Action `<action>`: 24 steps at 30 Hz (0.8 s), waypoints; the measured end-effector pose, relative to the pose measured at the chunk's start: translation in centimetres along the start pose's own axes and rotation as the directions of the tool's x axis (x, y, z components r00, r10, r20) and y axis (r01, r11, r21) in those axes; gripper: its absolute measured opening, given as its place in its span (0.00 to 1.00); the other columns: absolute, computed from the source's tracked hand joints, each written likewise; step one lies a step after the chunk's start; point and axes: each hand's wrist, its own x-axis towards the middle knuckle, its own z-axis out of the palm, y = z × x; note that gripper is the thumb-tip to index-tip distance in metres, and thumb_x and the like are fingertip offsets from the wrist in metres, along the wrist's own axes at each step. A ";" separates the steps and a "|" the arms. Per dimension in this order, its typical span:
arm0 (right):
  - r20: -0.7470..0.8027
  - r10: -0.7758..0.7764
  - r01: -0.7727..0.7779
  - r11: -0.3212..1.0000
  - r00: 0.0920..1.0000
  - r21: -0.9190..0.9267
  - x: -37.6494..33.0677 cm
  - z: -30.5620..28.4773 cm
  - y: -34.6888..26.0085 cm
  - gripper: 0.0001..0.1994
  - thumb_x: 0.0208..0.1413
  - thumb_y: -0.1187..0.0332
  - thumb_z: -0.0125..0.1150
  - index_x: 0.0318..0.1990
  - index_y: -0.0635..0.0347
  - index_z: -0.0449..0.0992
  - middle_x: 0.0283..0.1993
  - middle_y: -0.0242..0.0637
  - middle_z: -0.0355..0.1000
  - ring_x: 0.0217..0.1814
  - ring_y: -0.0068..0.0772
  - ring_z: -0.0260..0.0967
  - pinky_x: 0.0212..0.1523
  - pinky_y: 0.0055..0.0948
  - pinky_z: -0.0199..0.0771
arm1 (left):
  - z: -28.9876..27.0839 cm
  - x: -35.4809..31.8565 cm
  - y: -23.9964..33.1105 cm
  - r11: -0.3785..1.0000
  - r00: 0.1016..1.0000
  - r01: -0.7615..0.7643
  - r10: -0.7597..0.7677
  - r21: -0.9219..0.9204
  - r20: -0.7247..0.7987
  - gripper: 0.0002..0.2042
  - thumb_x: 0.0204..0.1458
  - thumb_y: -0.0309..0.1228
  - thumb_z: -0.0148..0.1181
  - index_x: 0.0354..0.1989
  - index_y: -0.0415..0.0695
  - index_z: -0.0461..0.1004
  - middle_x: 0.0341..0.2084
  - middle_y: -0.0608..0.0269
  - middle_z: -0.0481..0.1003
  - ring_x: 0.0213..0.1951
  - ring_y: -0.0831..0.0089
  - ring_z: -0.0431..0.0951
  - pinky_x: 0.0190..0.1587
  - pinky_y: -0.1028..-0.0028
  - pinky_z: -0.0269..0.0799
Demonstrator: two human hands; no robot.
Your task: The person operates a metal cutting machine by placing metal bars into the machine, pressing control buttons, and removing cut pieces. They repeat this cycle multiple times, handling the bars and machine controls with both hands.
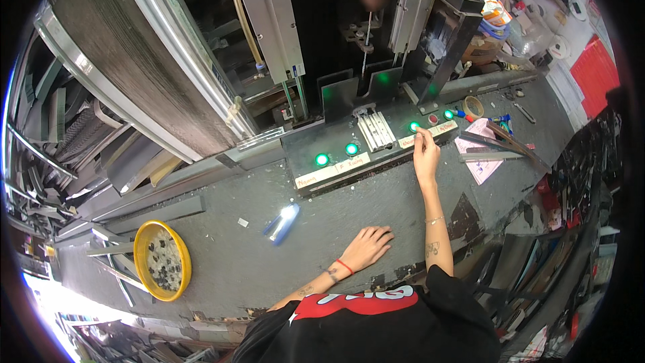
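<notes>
Green-lit push buttons, four in all, on the dark control panel (pixel 349 141) of a press-type machine at 12 o'clock on the worktop (pixel 248 255). Two buttons sit at the panel's left end (pixel 322 159); one green button (pixel 414 126) lies just at the fingertips of the right hand (pixel 426 158); a fourth glows at 1 o'clock of that hand, past a red button (pixel 433 119).

Right hand: arm stretched toward 12 o'clock, fingers extended, index tip touching or just beside the green button; which of the two cannot be told. Grip apart, clamped on nothing.

Left hand (pixel 366 247): lying flat, palm down, on the bare grey worktop at 6 o'clock of the panel, fingers spread, grip apart. Red band at the wrist.

Ribbed metal plate (pixel 376 131): centre of panel, between the two button pairs.

Blue-and-white object (pixel 282 222): on the worktop at 9 o'clock of the left hand, well apart; kind unclear owing to glare.

Yellow bowl (pixel 141 242): far at 9 o'clock, holding small dark and pale pieces.

Tape roll (pixel 474 106) and pink paper (pixel 480 154): at 2 to 3 o'clock of the right hand.
</notes>
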 end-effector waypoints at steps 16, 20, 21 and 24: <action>-0.262 -0.171 0.106 0.963 0.950 -0.247 -0.8 2.5 -0.6 0.08 0.59 0.71 0.48 0.42 0.58 0.73 0.32 0.51 0.74 0.36 0.56 0.72 0.35 0.47 0.69 | -0.2 -0.2 -0.3 0.996 0.999 -0.020 0.017 -0.089 -0.027 0.13 0.56 0.34 0.52 0.48 0.43 0.69 0.52 0.59 0.66 0.51 0.61 0.66 0.54 0.64 0.62; -0.245 -0.151 0.083 0.960 0.958 -0.269 -0.9 2.4 -0.6 0.08 0.59 0.70 0.48 0.42 0.56 0.73 0.32 0.51 0.74 0.36 0.57 0.72 0.35 0.48 0.69 | 0.1 -0.3 -0.4 0.995 0.999 -0.022 0.019 -0.098 -0.037 0.14 0.56 0.34 0.53 0.49 0.44 0.69 0.52 0.59 0.66 0.52 0.61 0.66 0.55 0.64 0.62; -0.249 -0.139 0.067 0.959 0.958 -0.277 -0.9 2.5 -0.7 0.08 0.59 0.70 0.48 0.42 0.56 0.73 0.32 0.51 0.74 0.36 0.57 0.72 0.35 0.48 0.69 | 0.1 -0.3 -0.5 0.995 0.999 -0.016 0.013 -0.099 -0.035 0.14 0.56 0.34 0.53 0.49 0.44 0.69 0.52 0.59 0.66 0.52 0.61 0.66 0.55 0.64 0.62; -0.258 -0.101 0.023 0.957 0.961 -0.290 -0.9 2.5 -0.9 0.08 0.59 0.69 0.47 0.42 0.55 0.73 0.33 0.50 0.75 0.37 0.57 0.72 0.35 0.48 0.69 | 0.3 -0.4 -0.5 0.996 0.998 -0.029 0.024 -0.089 -0.052 0.14 0.56 0.34 0.53 0.49 0.44 0.69 0.52 0.59 0.66 0.52 0.61 0.66 0.55 0.64 0.62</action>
